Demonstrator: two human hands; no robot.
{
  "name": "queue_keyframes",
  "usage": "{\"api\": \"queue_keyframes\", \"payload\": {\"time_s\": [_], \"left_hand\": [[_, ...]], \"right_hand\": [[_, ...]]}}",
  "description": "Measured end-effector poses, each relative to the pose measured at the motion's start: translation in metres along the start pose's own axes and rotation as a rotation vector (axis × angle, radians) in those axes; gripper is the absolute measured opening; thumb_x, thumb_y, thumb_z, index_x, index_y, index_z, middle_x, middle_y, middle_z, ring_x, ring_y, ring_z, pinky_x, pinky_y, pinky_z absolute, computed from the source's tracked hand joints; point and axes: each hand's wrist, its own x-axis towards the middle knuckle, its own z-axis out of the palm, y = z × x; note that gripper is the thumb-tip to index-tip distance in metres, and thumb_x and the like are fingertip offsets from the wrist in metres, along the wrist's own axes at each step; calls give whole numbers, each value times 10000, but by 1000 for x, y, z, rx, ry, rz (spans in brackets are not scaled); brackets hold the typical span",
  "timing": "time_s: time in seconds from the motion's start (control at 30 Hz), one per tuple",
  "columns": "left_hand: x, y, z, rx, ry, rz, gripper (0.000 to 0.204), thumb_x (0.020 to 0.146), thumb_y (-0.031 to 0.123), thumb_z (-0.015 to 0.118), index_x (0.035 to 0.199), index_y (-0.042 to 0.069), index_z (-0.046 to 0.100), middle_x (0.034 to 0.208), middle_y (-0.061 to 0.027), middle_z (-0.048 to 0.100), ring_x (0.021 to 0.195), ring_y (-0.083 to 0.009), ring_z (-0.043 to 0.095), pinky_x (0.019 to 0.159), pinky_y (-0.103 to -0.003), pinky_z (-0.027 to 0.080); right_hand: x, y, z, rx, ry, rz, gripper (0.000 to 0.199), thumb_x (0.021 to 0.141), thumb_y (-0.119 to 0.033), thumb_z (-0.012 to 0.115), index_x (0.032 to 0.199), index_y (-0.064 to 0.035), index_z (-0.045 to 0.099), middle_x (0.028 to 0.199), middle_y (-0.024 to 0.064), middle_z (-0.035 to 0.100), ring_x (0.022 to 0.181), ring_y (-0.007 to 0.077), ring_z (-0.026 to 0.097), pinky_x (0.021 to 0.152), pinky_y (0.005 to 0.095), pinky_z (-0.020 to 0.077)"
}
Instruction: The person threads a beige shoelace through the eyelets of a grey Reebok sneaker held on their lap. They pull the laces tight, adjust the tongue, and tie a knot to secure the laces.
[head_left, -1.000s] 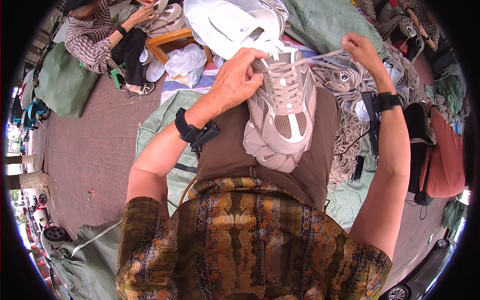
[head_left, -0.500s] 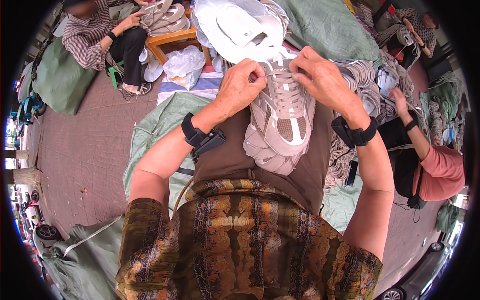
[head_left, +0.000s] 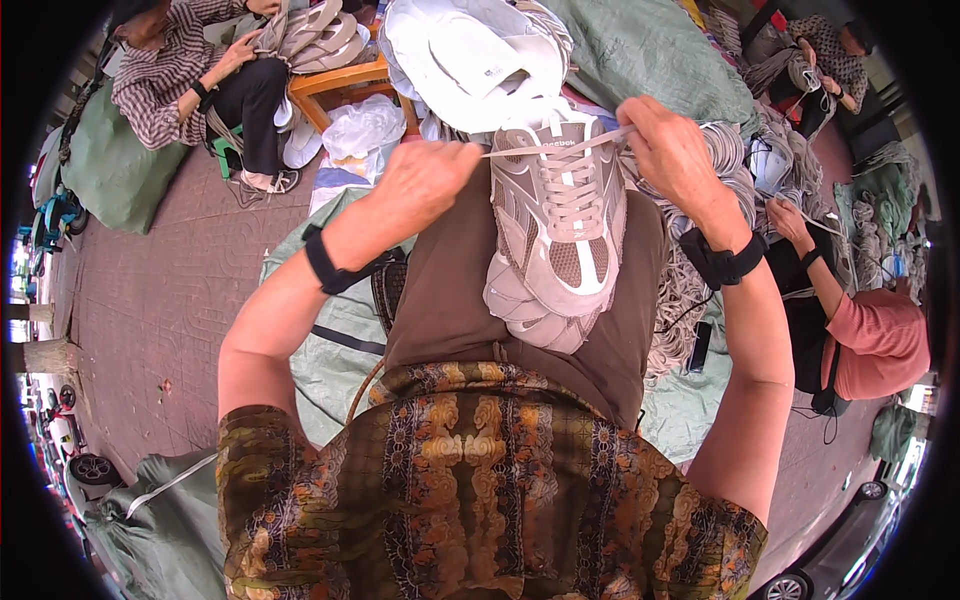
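On my lap rests a stack of grey-beige and white sneaker uppers; the top sneaker upper (head_left: 568, 262) lies with its toe toward me. Its shoelace (head_left: 548, 150) is threaded up the front, and the two ends stretch out sideways near the tongue. My left hand (head_left: 428, 180) is closed on the lace end to the left of the upper. To the right, my right hand (head_left: 672, 155) pinches the other end between thumb and fingers. Both lace ends look taut. The uppers beneath are mostly hidden by the top one.
Beyond my knees lies a white bag (head_left: 470, 60) with white pieces in it, beside a wooden stool (head_left: 340, 90). A bundle of laces (head_left: 680, 320) and a dark phone (head_left: 700, 347) lie at my right. Co-workers sit at far left, far right and right. Green sacking (head_left: 340, 375) covers the ground.
My hands have moved apart from the top of the upper, the left one farther, drawing the lace ends out sideways into a straight line. The upper stays on my lap.
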Motion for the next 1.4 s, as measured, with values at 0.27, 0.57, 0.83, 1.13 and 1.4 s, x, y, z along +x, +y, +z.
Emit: {"api": "queue_keyframes", "payload": {"time_s": [0.27,0.57,0.83,1.13,1.4], "left_hand": [[-104,-60,-24,297,-94,-249,110,755,-28,516,843,26,478,682,-148,599,610,-324,623,544,-412,481],[-202,-97,-35,351,-175,-534,49,828,10,498,874,22,489,740,-224,613,677,-412,622,590,-496,491],[-211,-110,-29,313,-87,-581,42,860,46,502,880,31,537,779,-218,622,712,-419,624,616,-502,495],[-86,-41,-13,-447,228,-619,90,880,48,572,957,26,612,763,-114,662,692,-174,660,611,-321,507],[38,33,20,-915,352,-538,104,889,64,608,961,28,673,864,-5,675,796,-64,594,737,-229,487]], "right_hand": [[-75,73,-39,-510,140,181,91,782,-7,542,862,-35,509,858,165,555,756,385,607,613,450,482],[-184,132,-75,-421,-55,560,96,880,-62,518,921,21,542,888,253,626,873,442,598,707,497,461],[-209,145,-72,-322,125,648,138,882,-78,546,968,0,622,812,225,636,772,392,622,681,436,480],[-89,9,-4,558,340,481,122,890,-99,579,968,-19,629,746,27,604,660,97,524,621,257,449],[-21,-23,38,697,306,464,163,903,-132,573,1032,-35,599,892,106,660,853,175,607,802,311,470]]}}
